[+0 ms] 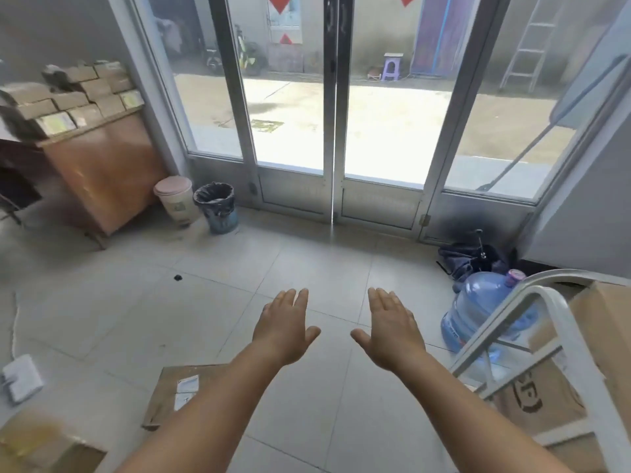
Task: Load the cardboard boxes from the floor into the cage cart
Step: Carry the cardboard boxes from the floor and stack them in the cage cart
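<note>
Cardboard box [177,394] on the floor half hidden under the left forearm, label too blurred to read. Second box [44,445] cut by the bottom-left corner. Cage cart [532,322] clipped at the right edge, hiding most of its boxes [546,401]. Stacked cartons [75,93] smeared.

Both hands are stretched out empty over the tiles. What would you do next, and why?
Probably lower both hands to the flat cardboard box on the floor under the left forearm. They hold nothing, and the cage cart on the right already holds boxes.
</note>
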A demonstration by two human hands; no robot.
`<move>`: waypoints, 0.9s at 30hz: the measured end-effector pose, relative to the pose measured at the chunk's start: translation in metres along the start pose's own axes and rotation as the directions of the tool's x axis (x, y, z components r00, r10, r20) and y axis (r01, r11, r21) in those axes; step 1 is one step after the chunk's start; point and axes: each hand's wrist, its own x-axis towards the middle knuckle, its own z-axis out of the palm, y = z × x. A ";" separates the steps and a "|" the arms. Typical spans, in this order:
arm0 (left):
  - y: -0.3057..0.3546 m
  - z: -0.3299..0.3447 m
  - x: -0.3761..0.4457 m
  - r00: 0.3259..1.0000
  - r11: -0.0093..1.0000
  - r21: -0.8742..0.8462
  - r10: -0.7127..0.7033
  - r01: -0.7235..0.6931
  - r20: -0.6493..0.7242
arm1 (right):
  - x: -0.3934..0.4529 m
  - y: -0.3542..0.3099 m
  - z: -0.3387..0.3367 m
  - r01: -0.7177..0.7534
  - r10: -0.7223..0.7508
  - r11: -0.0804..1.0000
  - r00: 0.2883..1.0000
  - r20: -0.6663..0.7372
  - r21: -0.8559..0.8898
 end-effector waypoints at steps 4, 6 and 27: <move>-0.085 0.007 -0.040 0.992 0.992 -0.032 -0.121 0.122 0.023 | -0.003 -0.075 0.042 0.081 -0.078 0.996 0.994 0.077 -0.035; -0.124 0.012 -0.063 0.981 0.981 -0.043 -0.189 0.191 0.053 | -0.006 -0.110 0.065 0.119 -0.113 0.992 0.987 0.110 -0.046; -0.401 0.076 -0.106 0.796 0.808 -0.053 -0.562 0.586 0.225 | 0.077 -0.311 0.239 0.366 -0.292 0.924 0.864 0.409 -0.112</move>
